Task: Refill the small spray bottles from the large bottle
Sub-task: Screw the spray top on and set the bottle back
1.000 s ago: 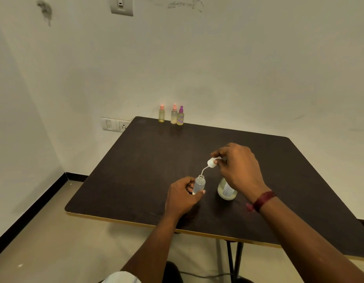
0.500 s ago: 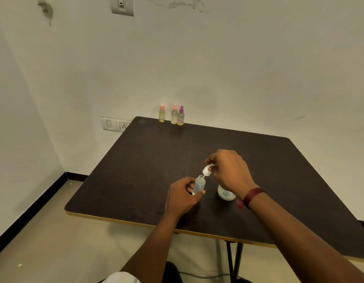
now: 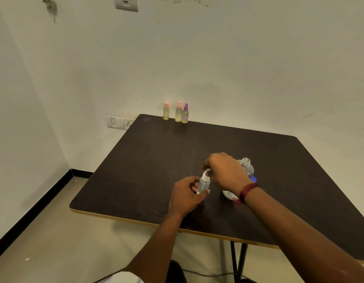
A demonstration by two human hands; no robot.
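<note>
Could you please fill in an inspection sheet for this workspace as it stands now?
Surface: dark table, yellow front edge.
Job's things: small spray bottle upright near the front; white spray cap at its neck; large bottle uncapped, to its right; three small bottles at the far edge.
Clutter: blue object beside the large bottle, unidentifiable.
Grippers: left hand grips the small spray bottle; right hand pinches the spray cap.
Cables: one cable on the floor under the table.
Surroundings: wall socket left of the table.

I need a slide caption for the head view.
Left hand holds small clear bottle; right hand fits white spray cap onto it.
</note>
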